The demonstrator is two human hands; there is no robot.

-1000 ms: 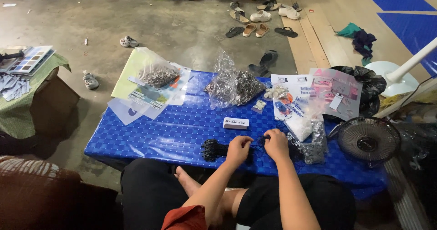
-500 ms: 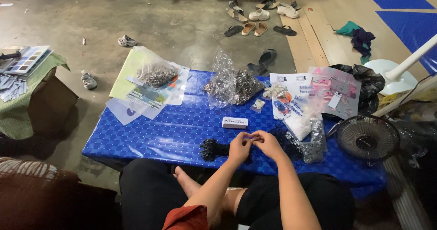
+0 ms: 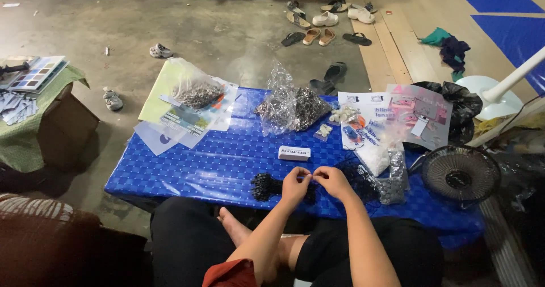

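Above the blue table (image 3: 187, 168), left hand (image 3: 295, 183) and right hand (image 3: 334, 181), fingertips together.

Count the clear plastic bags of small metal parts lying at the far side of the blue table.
2. One clear bag lies far left on papers; the other sits far centre. More bags at the right hold other bits, contents unclear.

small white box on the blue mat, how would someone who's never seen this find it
Start at the blue mat on the concrete floor. Just beyond the person's two hands lies the small white box, flat and alone. Everything else nearby is a crinkly clear bag or a dark bundle; this is the only solid white block.
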